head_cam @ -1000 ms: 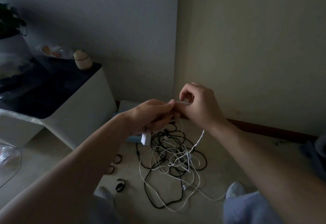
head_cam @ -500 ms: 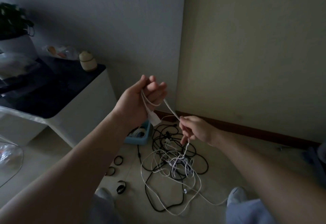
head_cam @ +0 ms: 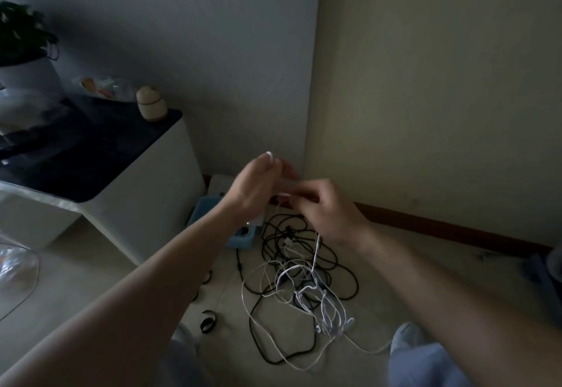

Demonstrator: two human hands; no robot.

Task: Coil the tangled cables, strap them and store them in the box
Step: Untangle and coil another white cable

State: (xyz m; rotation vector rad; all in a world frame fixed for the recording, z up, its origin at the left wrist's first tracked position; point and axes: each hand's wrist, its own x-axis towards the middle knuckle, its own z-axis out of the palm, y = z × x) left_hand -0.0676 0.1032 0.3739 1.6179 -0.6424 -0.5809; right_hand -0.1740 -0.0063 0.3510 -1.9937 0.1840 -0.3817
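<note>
A tangle of black and white cables (head_cam: 304,280) lies on the floor in front of me. My left hand (head_cam: 255,188) is raised above it and grips loops of a white cable (head_cam: 316,249), with a white tag hanging below the palm. My right hand (head_cam: 325,213) sits close beside the left and pinches the same white cable, which drops from it down into the tangle. A blue box (head_cam: 240,240) stands on the floor behind my left wrist, partly hidden. Black straps (head_cam: 207,321) lie on the floor to the left of the tangle.
A white cabinet with a dark top (head_cam: 100,167) stands at the left, carrying a potted plant (head_cam: 27,64) and a small jar (head_cam: 151,107). Walls meet in a corner behind the cables. My knees (head_cam: 425,362) show at the bottom edge.
My right hand has risen from low over the tangle back up to my left hand, bringing more white cable with it. My left hand has dropped slightly.
</note>
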